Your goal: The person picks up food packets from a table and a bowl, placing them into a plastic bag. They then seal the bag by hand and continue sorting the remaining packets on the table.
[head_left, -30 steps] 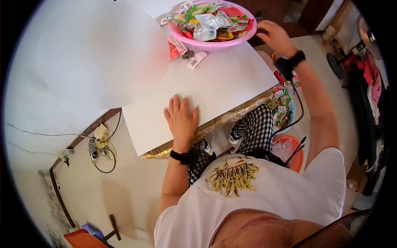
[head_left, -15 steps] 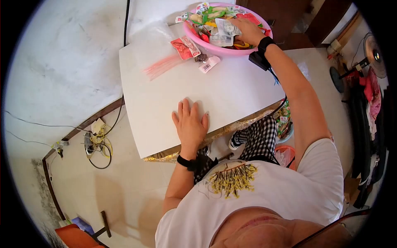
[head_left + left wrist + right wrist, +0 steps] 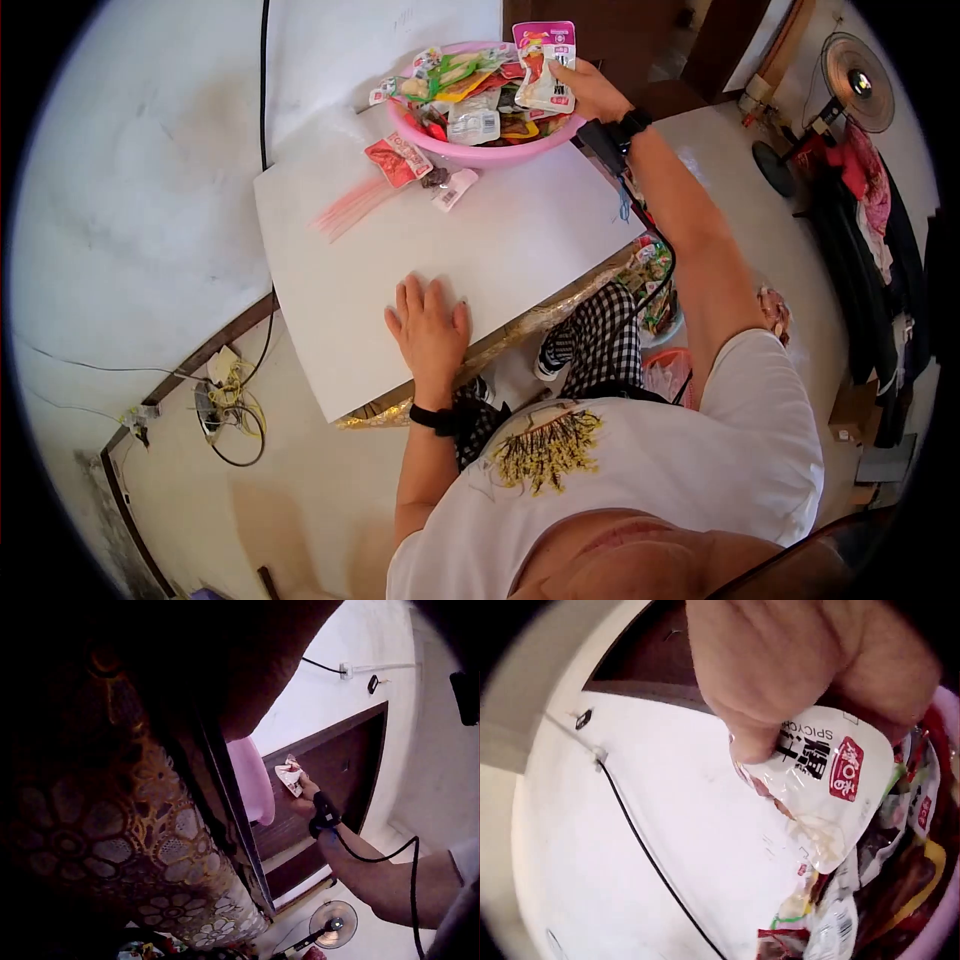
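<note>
My right hand (image 3: 598, 95) pinches a snack packet (image 3: 545, 66) with a purple top and white lower part, lifted over the right side of the pink basin (image 3: 470, 153). In the right wrist view the thumb presses on the white face of this snack packet (image 3: 829, 787), beside its printed characters. The basin is heaped with packets in green, red, yellow and clear wrapping. Flat on the white tabletop (image 3: 350, 280) near its front edge rests my left hand (image 3: 430, 328), fingers spread and holding nothing.
Beside the basin lie a red packet (image 3: 397, 160), a small dark piece (image 3: 435, 178) and a pink-white packet (image 3: 455, 190). Below the table's right edge stands a container of packets (image 3: 655, 290) near an orange basket (image 3: 668, 377). A fan (image 3: 858, 82) is at the far right.
My right hand has come from beside the basin, reached into the heap and lifted a packet out. The left hand stays flat on the table while the head view shifts.
</note>
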Motion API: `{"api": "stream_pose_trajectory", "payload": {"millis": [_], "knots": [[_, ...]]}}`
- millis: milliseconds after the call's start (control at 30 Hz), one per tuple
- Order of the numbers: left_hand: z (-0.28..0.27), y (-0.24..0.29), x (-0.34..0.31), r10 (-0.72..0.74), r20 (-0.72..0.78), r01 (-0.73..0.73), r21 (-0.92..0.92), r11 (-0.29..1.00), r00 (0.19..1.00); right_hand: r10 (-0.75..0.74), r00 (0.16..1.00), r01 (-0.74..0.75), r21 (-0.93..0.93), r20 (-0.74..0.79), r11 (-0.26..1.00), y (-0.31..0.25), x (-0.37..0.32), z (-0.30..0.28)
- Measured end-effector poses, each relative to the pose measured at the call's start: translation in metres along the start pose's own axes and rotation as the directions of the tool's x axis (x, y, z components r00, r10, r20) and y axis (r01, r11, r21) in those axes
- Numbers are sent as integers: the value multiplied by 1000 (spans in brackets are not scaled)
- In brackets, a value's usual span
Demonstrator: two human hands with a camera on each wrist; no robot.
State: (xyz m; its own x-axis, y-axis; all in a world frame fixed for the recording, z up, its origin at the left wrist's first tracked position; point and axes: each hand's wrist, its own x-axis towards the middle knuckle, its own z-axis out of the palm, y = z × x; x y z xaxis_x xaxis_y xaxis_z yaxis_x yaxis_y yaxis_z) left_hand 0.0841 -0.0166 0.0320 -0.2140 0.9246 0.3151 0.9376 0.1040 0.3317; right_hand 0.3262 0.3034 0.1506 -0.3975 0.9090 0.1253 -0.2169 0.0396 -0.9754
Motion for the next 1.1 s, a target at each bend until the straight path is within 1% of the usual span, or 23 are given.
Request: {"api": "stream_pose_trajectory", "payload": {"millis": [67,100,233,267,333,367,400,467,500,567,600,633,667,700,767,800,833,867,900,933,967,1067,1100], "knots": [[0,-1,-1,13,-9,-12,8,1000,1000,33,999,-34,58,27,998,-8,-18,5],[2,-2,-2,20,-17,-19,17,1000,1000,11,999,-15,88,46,996,-8,-26,8],[5,-4,-3,31,-39,-30,24,999,999,26,988,-37,77,149,996,3,-59,19],[5,-5,-3,31,-40,-31,8,999,999,51,979,-32,-96,198,995,10,-71,24],[8,-7,-4,27,-42,-28,-20,999,999,124,951,7,-421,284,907,25,-97,38],[10,-10,-5,22,-61,-26,-60,998,998,245,906,-41,-504,346,863,22,-114,54],[13,-13,-4,34,-137,-59,-183,981,990,363,846,-75,-588,390,806,18,-131,68],[14,-18,2,36,-292,-160,-412,897,956,316,738,149,-602,595,785,51,-141,72],[-2,-7,7,131,-290,-222,-307,925,948,382,689,176,-654,616,736,48,-148,81],[-54,26,10,310,-245,-341,-92,936,919,518,581,236,-739,628,631,44,-164,103],[-63,29,12,364,-122,-376,-96,922,923,420,589,331,-681,690,653,51,-170,106],[-69,32,14,413,1,-410,-105,906,911,317,587,427,-618,745,660,61,-174,107],[-73,34,17,455,122,-442,-116,889,882,212,573,521,-551,792,652,58,-179,113],[-71,31,21,449,103,-436,-129,891,887,365,524,392,-599,769,699,36,-181,118],[-77,24,25,302,215,-217,-345,913,929,293,633,155,-488,717,859,51,-180,111],[-80,19,27,231,283,-90,-435,896,931,270,683,37,-401,679,915,55,-182,107],[-65,2,28,157,284,40,-581,813,946,262,760,-80,-314,596,946,54,-182,99],[-64,3,29,98,248,115,-717,687,964,239,785,-199,-132,571,971,55,-184,97],[-62,6,29,30,222,173,-830,531,975,226,809,-305,59,543,950,56,-186,97],[-60,7,29,-44,210,212,-912,351,977,224,830,-393,250,511,885,56,-189,98],[-56,3,30,-92,220,238,-872,428,971,213,867,-326,190,450,926,48,-195,104],[-45,22,27,-276,76,167,-932,321,958,213,935,-254,115,283,960,89,-187,106],[-47,32,23,-332,127,191,-967,166,935,210,956,-252,210,205,945,80,-194,116]]}}
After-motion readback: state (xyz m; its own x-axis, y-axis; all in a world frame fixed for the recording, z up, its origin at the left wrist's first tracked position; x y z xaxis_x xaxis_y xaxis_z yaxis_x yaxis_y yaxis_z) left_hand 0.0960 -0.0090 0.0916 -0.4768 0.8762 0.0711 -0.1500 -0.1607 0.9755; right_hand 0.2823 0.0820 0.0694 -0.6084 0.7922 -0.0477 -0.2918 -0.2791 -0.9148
